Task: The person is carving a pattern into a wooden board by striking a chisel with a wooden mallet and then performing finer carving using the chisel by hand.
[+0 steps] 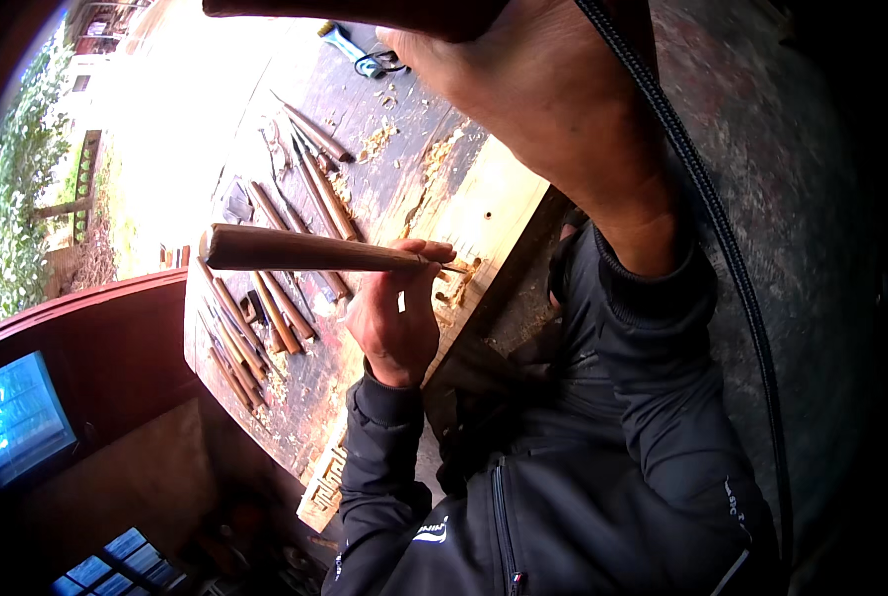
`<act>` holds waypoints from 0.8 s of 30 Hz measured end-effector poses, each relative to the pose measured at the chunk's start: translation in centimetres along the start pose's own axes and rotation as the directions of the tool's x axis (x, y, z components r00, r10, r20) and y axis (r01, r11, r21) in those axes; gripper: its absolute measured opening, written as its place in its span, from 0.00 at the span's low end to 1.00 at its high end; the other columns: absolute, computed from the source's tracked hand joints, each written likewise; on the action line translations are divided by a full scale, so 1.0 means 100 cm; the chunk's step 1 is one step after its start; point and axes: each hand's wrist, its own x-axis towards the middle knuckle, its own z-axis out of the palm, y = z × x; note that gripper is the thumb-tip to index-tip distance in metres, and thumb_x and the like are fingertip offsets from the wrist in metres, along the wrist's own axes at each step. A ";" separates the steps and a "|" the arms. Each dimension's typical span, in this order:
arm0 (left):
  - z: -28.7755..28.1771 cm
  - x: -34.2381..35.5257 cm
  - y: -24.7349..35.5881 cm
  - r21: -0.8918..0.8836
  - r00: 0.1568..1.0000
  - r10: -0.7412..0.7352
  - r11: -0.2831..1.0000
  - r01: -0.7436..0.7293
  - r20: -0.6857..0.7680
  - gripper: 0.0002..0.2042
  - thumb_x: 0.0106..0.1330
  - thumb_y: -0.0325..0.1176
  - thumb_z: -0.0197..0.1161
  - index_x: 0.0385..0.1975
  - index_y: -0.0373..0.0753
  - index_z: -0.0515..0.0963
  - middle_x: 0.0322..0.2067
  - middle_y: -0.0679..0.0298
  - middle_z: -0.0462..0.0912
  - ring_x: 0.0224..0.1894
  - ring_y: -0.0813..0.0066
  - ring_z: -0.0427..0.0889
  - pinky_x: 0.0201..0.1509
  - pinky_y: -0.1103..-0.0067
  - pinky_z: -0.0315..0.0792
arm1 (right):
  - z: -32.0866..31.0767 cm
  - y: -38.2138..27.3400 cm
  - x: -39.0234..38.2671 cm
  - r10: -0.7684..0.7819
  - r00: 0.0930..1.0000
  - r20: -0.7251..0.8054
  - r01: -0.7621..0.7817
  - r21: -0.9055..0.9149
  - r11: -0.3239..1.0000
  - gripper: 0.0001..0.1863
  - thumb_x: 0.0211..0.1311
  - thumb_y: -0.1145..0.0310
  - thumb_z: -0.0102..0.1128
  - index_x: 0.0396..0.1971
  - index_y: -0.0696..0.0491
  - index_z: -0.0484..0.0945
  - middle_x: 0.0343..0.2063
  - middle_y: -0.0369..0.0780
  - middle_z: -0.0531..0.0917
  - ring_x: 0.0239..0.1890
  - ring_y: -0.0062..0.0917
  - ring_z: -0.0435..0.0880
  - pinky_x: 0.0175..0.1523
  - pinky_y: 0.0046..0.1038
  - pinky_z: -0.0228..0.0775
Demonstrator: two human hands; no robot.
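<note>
On a shavings-strewn table [414, 124], the left hand [399, 313] is pinching a chisel [315, 250] over a pale board [504, 184], probably best kept steady, while the right hand [553, 94] is gripping a dark wooden block [365, 12] above.

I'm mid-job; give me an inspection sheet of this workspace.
Surface: dark table, strewn with wood shavings.
Job's things: pale board with a small dark hole; held tool, wooden-handled, tip down among shavings on the board.
Clutter: many loose hand tools; blue object beyond them.
Hands: left hand grips the held tool; right hand meets a dark wooden piece, grip cut off by the frame.
Cables: black braided cord crosses before the right hand.
Surroundings: greenery at left; reddish-brown panel.
</note>
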 end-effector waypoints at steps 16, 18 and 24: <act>-0.003 0.003 0.000 -0.046 0.999 -0.034 0.998 0.035 0.017 0.12 0.73 0.12 0.68 0.52 0.29 0.81 0.41 0.56 0.93 0.44 0.65 0.96 0.50 0.72 0.88 | -0.001 -0.014 0.006 0.019 0.998 0.060 -0.021 0.036 0.999 0.26 0.58 0.79 0.73 0.60 0.51 0.88 0.39 0.46 0.92 0.38 0.40 0.94 0.42 0.38 0.88; -0.003 0.002 -0.002 -0.058 0.999 -0.036 0.998 0.036 0.014 0.11 0.74 0.12 0.67 0.52 0.29 0.82 0.41 0.56 0.93 0.44 0.65 0.96 0.50 0.73 0.88 | -0.001 -0.014 0.007 0.023 0.998 0.066 -0.026 0.045 0.999 0.26 0.59 0.79 0.73 0.59 0.51 0.88 0.39 0.46 0.92 0.37 0.39 0.94 0.42 0.38 0.88; -0.001 0.000 -0.008 -0.128 1.000 -0.016 0.992 0.017 0.005 0.10 0.76 0.13 0.66 0.53 0.29 0.81 0.41 0.55 0.93 0.45 0.65 0.96 0.48 0.73 0.88 | 0.000 -0.017 0.009 0.021 0.996 0.088 -0.026 0.055 0.998 0.25 0.60 0.79 0.72 0.59 0.52 0.88 0.38 0.46 0.91 0.36 0.39 0.94 0.41 0.38 0.88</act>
